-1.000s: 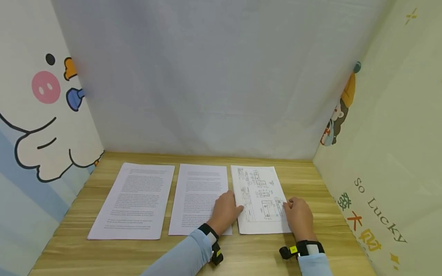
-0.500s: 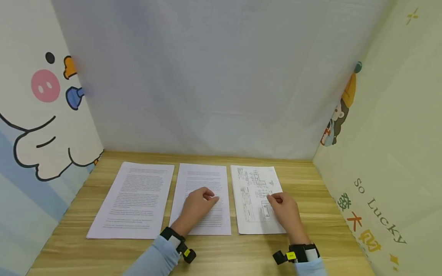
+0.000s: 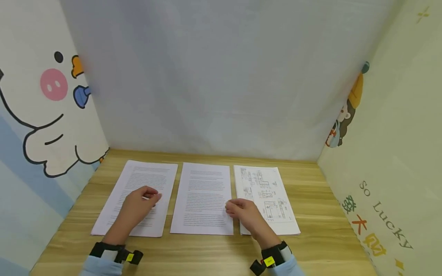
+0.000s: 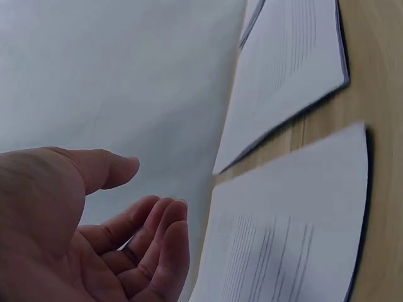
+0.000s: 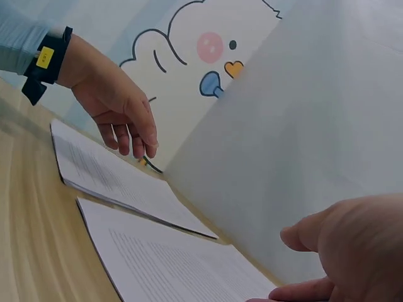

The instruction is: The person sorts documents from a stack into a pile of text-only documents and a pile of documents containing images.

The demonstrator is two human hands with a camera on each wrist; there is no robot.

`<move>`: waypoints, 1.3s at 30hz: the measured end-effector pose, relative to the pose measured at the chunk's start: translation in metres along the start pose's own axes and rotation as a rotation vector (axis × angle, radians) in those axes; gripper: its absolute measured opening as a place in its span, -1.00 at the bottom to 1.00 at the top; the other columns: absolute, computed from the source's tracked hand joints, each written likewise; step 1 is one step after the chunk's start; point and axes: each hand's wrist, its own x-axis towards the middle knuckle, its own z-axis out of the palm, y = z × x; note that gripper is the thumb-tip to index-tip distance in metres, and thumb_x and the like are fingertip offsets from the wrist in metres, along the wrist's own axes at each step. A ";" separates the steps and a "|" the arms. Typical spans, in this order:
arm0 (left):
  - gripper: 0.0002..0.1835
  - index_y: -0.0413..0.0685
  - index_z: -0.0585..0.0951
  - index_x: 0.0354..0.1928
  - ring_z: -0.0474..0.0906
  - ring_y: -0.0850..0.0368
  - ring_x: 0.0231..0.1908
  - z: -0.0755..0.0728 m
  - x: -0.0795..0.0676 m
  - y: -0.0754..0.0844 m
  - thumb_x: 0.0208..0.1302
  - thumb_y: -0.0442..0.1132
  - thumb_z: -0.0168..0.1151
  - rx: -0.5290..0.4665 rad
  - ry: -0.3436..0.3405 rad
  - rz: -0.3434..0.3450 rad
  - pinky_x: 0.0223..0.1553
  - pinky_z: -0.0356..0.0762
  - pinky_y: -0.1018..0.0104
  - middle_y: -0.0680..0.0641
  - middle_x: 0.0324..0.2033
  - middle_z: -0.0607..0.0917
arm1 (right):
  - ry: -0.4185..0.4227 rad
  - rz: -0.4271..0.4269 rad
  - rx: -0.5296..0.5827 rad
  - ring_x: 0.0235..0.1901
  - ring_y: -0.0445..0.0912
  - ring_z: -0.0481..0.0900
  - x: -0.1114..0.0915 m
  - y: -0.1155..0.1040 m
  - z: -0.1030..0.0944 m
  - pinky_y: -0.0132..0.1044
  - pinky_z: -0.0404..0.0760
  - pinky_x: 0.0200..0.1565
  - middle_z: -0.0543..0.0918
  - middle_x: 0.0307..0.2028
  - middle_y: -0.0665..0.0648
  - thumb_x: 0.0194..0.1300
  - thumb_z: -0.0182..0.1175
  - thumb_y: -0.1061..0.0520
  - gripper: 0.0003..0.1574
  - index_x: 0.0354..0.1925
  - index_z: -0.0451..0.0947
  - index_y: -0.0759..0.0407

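Three stacks of paper lie side by side on the table. Above the left stack of printed text [image 3: 152, 220] hovers my left hand [image 3: 138, 205], its fingers loosely bent with a gap between thumb and fingertips in the left wrist view. My right hand [image 3: 246, 214] is over the right edge of the middle stack of printed text [image 3: 203, 195], holding nothing; its thumb stands apart from the fingers in the right wrist view. Partly behind that hand, the right stack [image 3: 276, 184] shows technical line drawings on its top sheet.
The wooden table [image 3: 193, 257] meets a plain pale curtain [image 3: 221, 84] at the back. Cartoon-printed panels stand on both sides, a white animal figure [image 3: 45, 99] at left and lettering [image 3: 385, 218] at right. Black bands with small cameras circle both wrists.
Both hands have left the edges of the drawing stack and moved left, the left hand to the left stack, the right hand to the middle one. The stacks keep their places.
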 end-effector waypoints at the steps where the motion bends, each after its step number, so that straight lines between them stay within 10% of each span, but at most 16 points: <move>1: -0.55 -0.22 0.64 0.11 0.63 -0.01 -0.18 -0.009 -0.003 -0.006 0.47 0.04 0.24 0.016 0.006 -0.005 -0.19 0.56 0.13 -0.20 -0.07 0.70 | -0.031 -0.003 0.013 0.04 0.08 0.70 0.001 -0.002 0.007 -0.14 0.67 0.07 0.69 0.10 0.34 0.48 0.25 -0.08 -0.32 0.24 0.55 0.48; 8: -0.42 -0.32 0.57 0.22 0.65 -0.04 -0.19 -0.062 -0.009 -0.053 0.53 0.10 0.15 0.047 0.048 -0.094 -0.24 0.61 0.17 -0.30 -0.03 0.68 | -0.219 0.043 0.219 0.14 0.15 0.64 0.009 -0.015 0.054 -0.08 0.62 0.15 0.63 0.18 0.44 0.50 0.21 -0.01 -0.27 0.31 0.44 0.57; 17: -0.36 -0.38 0.49 0.30 0.55 -0.28 0.00 -0.095 -0.014 -0.085 0.57 0.10 0.08 0.058 0.092 -0.245 -0.06 0.57 -0.12 -0.43 0.12 0.58 | -0.336 0.081 0.306 0.24 0.15 0.56 0.016 -0.035 0.104 -0.06 0.54 0.24 0.58 0.25 0.41 0.50 0.22 -0.05 -0.25 0.34 0.43 0.53; 39: -0.08 -0.60 0.30 0.39 0.42 -0.44 0.13 -0.086 -0.001 -0.105 0.49 0.22 0.12 0.108 -0.065 -0.416 0.09 0.47 -0.26 -0.61 0.27 0.39 | -0.380 0.180 0.478 0.38 0.28 0.36 0.024 -0.048 0.159 0.14 0.35 0.36 0.41 0.35 0.55 0.48 0.21 -0.01 -0.10 0.40 0.22 0.70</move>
